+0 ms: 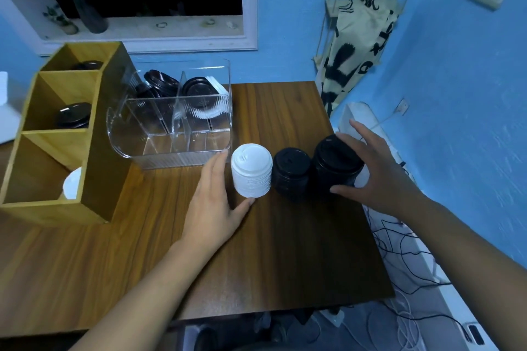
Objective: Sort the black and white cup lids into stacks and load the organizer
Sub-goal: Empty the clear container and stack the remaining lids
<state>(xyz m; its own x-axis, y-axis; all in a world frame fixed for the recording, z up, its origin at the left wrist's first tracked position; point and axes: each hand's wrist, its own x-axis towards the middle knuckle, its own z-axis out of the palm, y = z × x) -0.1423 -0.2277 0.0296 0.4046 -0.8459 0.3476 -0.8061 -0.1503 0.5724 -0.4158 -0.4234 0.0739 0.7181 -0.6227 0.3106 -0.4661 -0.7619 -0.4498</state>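
Mid frame, my left hand (pixel 212 205) cups the white stack (pixel 251 171); my right hand (pixel 382 177) grips the big black stack (pixel 333 162).

Three upright stacks of nested lids stand in a row across the table (pixel 285 251), running from its centre to its right edge. They are a white stack (pixel 251 171) cupped by the left hand (pixel 211 208), a middle black stack (pixel 291 172), and a larger black stack (pixel 335 164) gripped by the right hand (pixel 382 177). At the far edge, the clear organizer (pixel 182 158) holds black and white lids in its rear compartments. At the far left, the wooden organizer (pixel 105 151) holds black lids in its two far compartments and a white lid in the nearest.
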